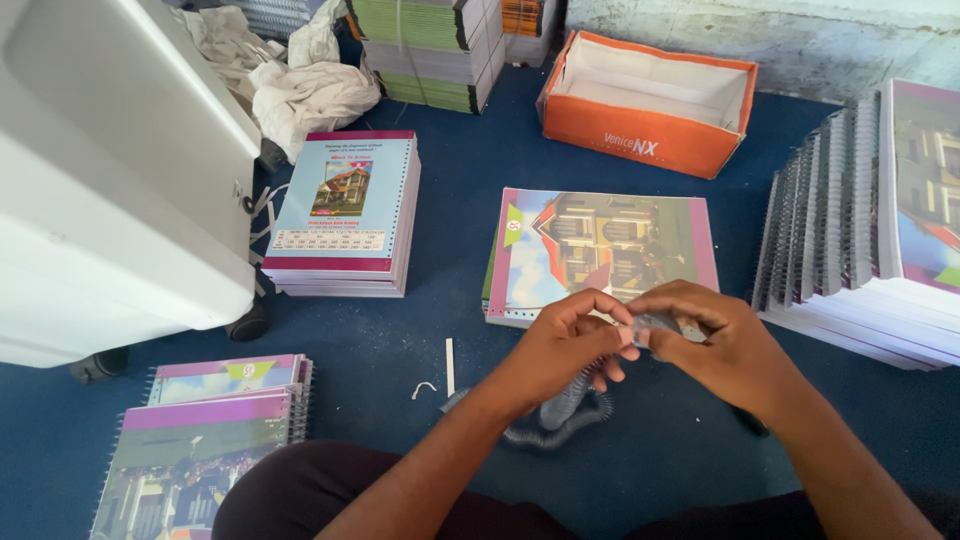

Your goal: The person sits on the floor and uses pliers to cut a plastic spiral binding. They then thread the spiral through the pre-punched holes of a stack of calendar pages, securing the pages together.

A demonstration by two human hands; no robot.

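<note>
Two hands meet over the blue floor (pixel 400 330), just in front of an unbound book (pixel 600 250) with a house picture on its cover. The left hand (pixel 565 340) and the right hand (pixel 715 345) are both pinched shut on the end of a grey wire spiral (pixel 565 410), whose coil hangs down from the fingers and curls onto the floor below them. The pinch point itself is small and partly hidden by the fingertips, so the exact state of the wire end cannot be told. For good control, the grip belongs close to the wire tip, with the loose coil left free to turn rather than trapped under a wrist. The punched edge of the book lies nearest the hands, which suits feeding the spiral along it. Bound books (pixel 850 220) stand in a row to the right; a flat stack (pixel 345 215) lies to the left, and an orange box (pixel 650 100) sits open behind.
</note>
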